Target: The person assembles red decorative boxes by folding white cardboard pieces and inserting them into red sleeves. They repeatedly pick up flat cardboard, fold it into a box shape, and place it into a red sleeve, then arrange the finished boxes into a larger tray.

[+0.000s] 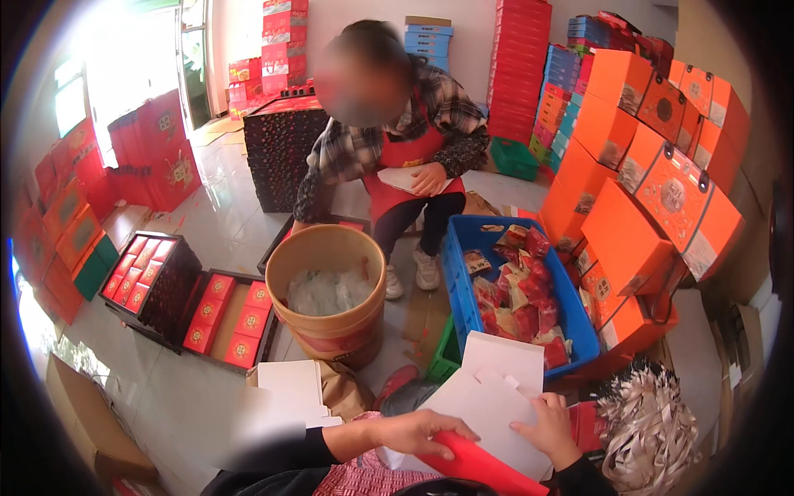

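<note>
White cardboard blank (484,409) sits lower center-right of frame, in front of the blue plastic crate (460,285) of red packets (525,314). Left hand (413,434) has thumb and fingers closed on the red card panel (488,469), bottom center. Right hand (549,431) is on the blank's right edge; can't tell if it's pinched tight. Tan bucket (335,331) mid-frame, co-worker (413,149) behind it, orange gift boxes (628,236) at right.
</note>
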A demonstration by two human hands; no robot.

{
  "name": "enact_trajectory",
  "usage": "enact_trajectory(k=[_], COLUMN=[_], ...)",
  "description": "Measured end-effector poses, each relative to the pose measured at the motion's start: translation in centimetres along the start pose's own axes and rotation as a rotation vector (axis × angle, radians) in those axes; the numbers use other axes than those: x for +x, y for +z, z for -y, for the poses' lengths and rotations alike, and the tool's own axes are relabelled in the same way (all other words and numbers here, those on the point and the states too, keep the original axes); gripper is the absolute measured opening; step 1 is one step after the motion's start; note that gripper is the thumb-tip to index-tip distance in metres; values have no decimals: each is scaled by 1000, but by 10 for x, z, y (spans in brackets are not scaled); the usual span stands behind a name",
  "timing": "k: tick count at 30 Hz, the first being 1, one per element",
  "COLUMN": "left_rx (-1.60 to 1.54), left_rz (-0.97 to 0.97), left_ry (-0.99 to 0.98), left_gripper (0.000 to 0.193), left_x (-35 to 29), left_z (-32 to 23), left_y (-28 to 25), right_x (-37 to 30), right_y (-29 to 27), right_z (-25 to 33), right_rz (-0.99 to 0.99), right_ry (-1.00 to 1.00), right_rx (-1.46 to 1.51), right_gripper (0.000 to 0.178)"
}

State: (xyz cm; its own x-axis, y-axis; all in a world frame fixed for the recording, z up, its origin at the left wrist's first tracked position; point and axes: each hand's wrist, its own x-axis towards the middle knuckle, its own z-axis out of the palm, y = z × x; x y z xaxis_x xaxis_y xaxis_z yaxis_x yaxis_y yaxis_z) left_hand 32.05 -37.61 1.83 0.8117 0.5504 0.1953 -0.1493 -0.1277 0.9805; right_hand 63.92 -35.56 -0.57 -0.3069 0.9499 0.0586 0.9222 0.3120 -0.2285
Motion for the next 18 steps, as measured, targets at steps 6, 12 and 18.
enact_trajectory(k=[6, 12, 18], left_rx=[34, 142, -166], left_rz=[-66, -222, -416], left_ry=[-37, -343, -517], left_gripper=[38, 34, 27], left_x=[0, 30, 3], left_z=[15, -15, 20], left_y=[1, -26, 7], right_x=[29, 68, 40], right_y=[-43, -124, -92], right_z=[-1, 22, 49], right_rz=[183, 583, 920], right_ry=[8, -128, -126], right_rx=[199, 581, 819], right_gripper=[41, 19, 57])
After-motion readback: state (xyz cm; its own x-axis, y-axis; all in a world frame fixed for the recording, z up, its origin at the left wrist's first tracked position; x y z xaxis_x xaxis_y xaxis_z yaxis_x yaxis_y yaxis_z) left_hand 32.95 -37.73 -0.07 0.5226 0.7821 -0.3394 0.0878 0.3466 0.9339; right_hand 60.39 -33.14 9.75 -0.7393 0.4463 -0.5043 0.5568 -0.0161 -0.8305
